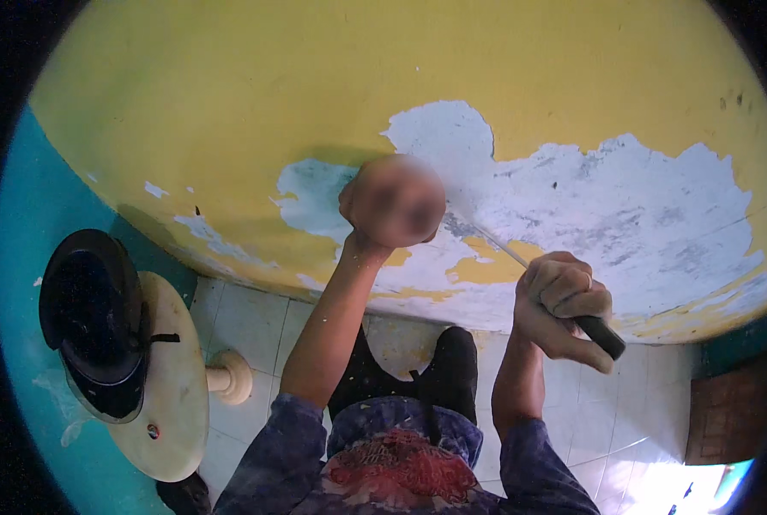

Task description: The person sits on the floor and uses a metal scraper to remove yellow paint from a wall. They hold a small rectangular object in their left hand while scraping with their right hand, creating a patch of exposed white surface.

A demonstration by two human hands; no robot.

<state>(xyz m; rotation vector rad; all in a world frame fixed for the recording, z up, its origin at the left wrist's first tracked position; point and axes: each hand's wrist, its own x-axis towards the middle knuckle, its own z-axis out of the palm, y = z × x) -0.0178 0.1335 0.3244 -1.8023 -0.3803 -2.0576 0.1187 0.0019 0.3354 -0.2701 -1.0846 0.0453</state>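
Yellow paint covers the wall (261, 84), with large ragged patches of bare whitish plaster (615, 206) showing in it. My right hand (560, 302) is shut around the dark handle (601, 337) of a hand tool. Its thin metal shaft (494, 238) points up and left across the bare plaster, and I cannot tell the tip's exact shape. My left hand (393, 201) is raised in front of the wall beside the tool's far end. A blur covers most of that hand, so its fingers and anything in them are hidden.
A black helmet (91, 302) with a visor rests on an oval pale tabletop (177, 386) at the left, near a teal wall (20, 257). A small round object (153, 431) lies on that top. Pale tiles (242, 322) form the floor. Brown wooden furniture (724, 415) stands at the right.
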